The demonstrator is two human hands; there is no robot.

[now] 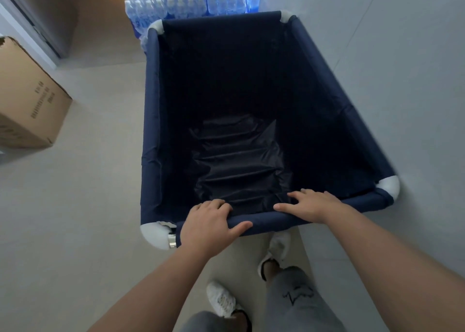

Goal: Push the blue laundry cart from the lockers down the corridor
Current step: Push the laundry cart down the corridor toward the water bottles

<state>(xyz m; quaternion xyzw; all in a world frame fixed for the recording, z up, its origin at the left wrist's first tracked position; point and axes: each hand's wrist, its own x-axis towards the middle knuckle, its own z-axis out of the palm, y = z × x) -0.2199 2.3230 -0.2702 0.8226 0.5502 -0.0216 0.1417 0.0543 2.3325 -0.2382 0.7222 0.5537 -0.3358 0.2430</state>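
The blue laundry cart [151, 120] fills the middle of the head view, a deep navy fabric bin on a frame with white corner joints. Nothing lies in it; only crumpled dark lining shows at the bottom. My left hand [206, 226] grips the near rim bar close to its left corner, fingers curled over the top and thumb along the front. To its right on the same bar, my right hand [312, 205] has its fingers over the rim into the bin. The cart's right side runs close along the grey wall [402, 80]. No lockers are in view.
Shrink-wrapped packs of water bottles [176, 1] are stacked right beyond the cart's far rim. A large cardboard box [30, 100] stands on the floor at the left, with a door frame [32, 27] behind it. Pale floor tiles [95, 180] lie between the box and the cart. My feet show below.
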